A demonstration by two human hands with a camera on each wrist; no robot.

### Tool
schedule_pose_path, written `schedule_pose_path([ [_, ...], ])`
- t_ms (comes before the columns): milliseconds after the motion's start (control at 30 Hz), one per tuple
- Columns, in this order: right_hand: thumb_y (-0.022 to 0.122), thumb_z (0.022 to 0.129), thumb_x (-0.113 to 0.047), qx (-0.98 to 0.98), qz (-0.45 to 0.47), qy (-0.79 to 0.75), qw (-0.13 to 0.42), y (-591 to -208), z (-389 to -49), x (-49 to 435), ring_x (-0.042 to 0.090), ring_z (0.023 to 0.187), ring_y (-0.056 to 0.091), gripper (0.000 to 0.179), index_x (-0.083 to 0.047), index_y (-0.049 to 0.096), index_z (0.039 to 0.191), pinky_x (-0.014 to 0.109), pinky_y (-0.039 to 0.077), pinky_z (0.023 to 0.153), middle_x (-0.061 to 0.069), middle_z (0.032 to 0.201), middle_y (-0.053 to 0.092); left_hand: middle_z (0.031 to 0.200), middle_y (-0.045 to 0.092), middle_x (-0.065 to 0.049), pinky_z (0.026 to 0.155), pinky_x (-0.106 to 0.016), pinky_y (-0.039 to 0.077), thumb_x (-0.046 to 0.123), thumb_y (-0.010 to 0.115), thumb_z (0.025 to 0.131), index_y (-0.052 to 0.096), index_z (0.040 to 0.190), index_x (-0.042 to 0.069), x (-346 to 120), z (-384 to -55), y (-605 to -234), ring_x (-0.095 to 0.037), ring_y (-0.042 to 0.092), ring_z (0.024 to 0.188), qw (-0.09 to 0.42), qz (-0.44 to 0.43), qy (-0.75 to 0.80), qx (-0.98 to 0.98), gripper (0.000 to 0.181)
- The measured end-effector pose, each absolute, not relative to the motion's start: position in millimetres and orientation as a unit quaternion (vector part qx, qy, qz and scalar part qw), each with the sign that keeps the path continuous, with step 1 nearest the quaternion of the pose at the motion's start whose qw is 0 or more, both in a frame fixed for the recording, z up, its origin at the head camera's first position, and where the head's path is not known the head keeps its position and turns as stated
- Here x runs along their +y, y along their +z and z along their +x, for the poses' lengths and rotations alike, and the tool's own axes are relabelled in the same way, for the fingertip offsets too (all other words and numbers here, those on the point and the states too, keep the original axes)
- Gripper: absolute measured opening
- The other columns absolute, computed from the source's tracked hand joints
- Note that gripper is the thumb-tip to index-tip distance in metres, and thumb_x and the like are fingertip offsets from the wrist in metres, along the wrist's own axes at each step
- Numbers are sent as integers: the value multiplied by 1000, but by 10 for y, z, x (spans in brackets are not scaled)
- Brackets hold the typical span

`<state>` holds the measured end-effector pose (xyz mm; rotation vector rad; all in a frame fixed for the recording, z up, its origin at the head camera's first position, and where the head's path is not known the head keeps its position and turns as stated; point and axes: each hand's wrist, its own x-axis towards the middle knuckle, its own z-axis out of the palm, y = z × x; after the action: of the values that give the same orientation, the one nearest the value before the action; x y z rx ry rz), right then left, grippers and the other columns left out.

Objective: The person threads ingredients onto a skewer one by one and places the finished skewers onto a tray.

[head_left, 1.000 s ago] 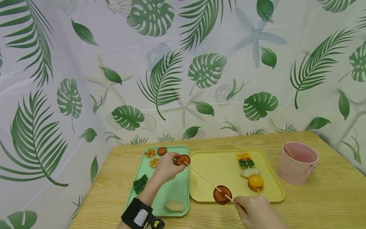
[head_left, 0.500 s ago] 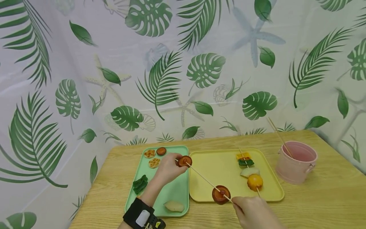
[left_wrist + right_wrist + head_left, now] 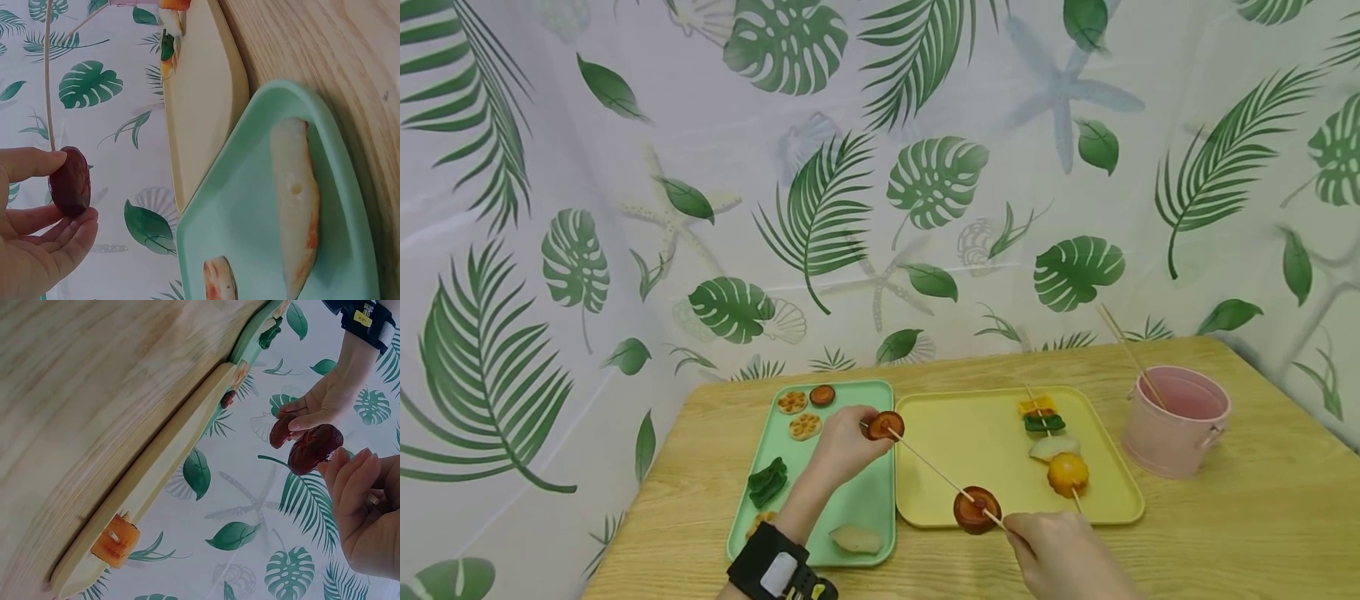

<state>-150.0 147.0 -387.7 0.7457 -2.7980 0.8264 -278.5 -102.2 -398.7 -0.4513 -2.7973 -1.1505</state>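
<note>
A thin wooden skewer point(image 3: 931, 462) slants between the two hands. My right hand point(image 3: 1067, 550) grips its near end. Beside those fingers, a brown toy shiitake mushroom point(image 3: 977, 510) is threaded on the stick, its cross-cut cap visible in the right wrist view. At the skewer's far end, my left hand point(image 3: 847, 446) pinches a second brown mushroom point(image 3: 70, 181) between thumb and fingers, over the green tray point(image 3: 872, 483). A finished-looking skewer lies on the yellow tray point(image 3: 955, 433), bearing a corn piece point(image 3: 1067, 475), a pale piece point(image 3: 1054, 450), a green leafy piece and an orange-yellow piece.
The green tray carries lotus root slices point(image 3: 805, 427), another brown mushroom point(image 3: 822, 395), green leaves point(image 3: 767, 483) and a pale, elongated piece point(image 3: 856, 538). A pink bucket point(image 3: 1176, 433) with wooden sticks point(image 3: 1123, 337) stands at the right. Behind the wooden table hangs a leaf-patterned curtain point(image 3: 925, 250).
My left hand has moved slightly right with its mushroom, towards the other mushroom on the skewer. The right hand keeps its grip. The head view has shifted a little.
</note>
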Motion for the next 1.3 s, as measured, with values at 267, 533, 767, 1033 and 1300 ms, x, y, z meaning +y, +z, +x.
schedule_pose_path([
  [267,62,83,2,-925,251,275,73,-3920,-1535,1477,0,49,31,27,-16,52,65,20,30,46,-14,54,35,85,61,-5,56,-27,42,16,73,75,65,100,0,-1010,-2792,-3986,-14,52,66,46,-142,-368,-918,31],
  [533,59,85,2,-919,254,295,52,-3982,-1565,1484,-1,49,33,22,-13,57,70,20,32,46,-14,55,37,87,62,-6,57,-28,43,17,73,75,66,101,0,-1000,-2773,-3972,-14,53,68,48,-143,-371,-916,32],
  [767,62,83,1,-920,225,316,57,-3981,-1567,1477,-1,50,35,20,-13,61,69,20,34,47,-13,56,43,85,61,-6,56,-27,42,16,72,75,66,99,0,-990,-2765,-3983,-14,51,68,49,-151,-369,-916,30],
  [1033,65,80,0,-936,199,281,80,-3971,-1549,1432,0,49,35,18,-14,61,70,20,34,48,-13,56,45,88,62,-9,58,-28,44,17,72,75,63,105,-2,-946,-2745,-3997,-16,55,70,38,-149,-373,-915,36],
  [1300,63,81,0,-941,190,267,87,-3966,-1549,1387,2,46,31,25,-16,54,64,21,31,46,-13,52,37,90,62,-13,58,-30,46,14,73,76,50,125,-1,-919,-2734,-4013,-20,60,71,53,-140,-382,-912,57],
])
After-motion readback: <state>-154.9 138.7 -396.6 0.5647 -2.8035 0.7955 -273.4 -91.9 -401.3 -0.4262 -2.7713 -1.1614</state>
